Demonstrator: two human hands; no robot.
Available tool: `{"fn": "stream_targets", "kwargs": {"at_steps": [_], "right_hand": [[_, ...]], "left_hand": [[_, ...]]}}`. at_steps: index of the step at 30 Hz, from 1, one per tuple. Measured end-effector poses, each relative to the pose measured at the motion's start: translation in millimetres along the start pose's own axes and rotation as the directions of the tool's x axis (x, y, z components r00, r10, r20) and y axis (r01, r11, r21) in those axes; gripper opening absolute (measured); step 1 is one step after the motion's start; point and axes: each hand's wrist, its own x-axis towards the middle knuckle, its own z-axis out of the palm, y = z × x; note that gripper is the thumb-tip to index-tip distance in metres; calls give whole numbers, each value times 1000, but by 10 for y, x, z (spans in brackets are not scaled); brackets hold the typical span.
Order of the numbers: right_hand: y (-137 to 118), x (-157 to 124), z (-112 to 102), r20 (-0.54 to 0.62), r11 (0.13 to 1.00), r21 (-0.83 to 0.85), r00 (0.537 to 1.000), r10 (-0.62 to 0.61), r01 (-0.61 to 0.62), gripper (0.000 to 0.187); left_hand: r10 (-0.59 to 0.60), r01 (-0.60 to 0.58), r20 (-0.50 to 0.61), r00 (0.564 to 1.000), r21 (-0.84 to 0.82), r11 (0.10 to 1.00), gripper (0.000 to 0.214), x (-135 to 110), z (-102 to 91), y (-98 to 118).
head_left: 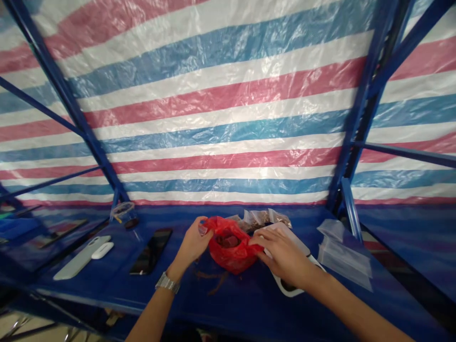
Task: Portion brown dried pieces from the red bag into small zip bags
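The red bag (233, 261) is placed on the bench (242, 308), about midway between the left and right edges. Its rim is pinched at opposite sides: by the left hand (195, 241), and by the thumb and fingers of the right hand (280, 251). By this two-sided grip the mouth is apparently spread, so that the dark contents (228, 241) are exposed.

Brown scraps (217, 281) are scattered between the bag and the near edge. Filled clear pouches (261, 217) are grouped toward the far edge, presumably out of the working area. A white flat object (301, 246) is partly covered by the right hand; its type cannot be determined. Flat clear bags (344, 259) are laid toward the right edge, within easy reach. A black phone (151, 251) is set left of the hands, and a clear cup (125, 214) is stood near the far left corner, presumably to avoid being knocked.
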Motion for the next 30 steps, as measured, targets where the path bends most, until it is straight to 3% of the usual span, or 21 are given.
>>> {"fn": "stream_targets", "kwargs": {"at_steps": [3,6,8,12,16,20,23,26,30], "right_hand": [[201,-126,-63,-45,997,69,998,35,-32,48],[463,-355,-58,-27,989,7,989,148,-148,59],[590,-493,-28,-4,974,-61,976,219,-219,54],[574,-603,0,0,959,-142,969,246,-244,44],[391,-584,-51,7,947,-195,965,263,-256,36],[252,-465,-130,-22,917,-243,947,320,-315,26],[71,-249,-141,-108,952,-174,966,237,-253,33],[-160,38,-90,-37,999,-15,999,38,-38,48],[-257,385,-42,127,991,15,983,-135,134,18]], "left_hand": [[29,-18,-139,990,77,997,53,-46,-75,87],[143,-118,-269,953,109,987,44,-156,-109,301],[225,-203,-238,945,112,973,34,-251,-76,448],[327,-327,-3,945,57,943,17,-394,80,617],[290,-314,172,941,130,941,22,-390,180,599],[211,-253,161,964,312,916,35,-280,196,467],[137,-210,195,971,426,880,43,-184,200,363],[72,-172,209,975,512,842,38,-114,169,297],[-43,17,29,999,594,804,31,-101,19,251]]}}
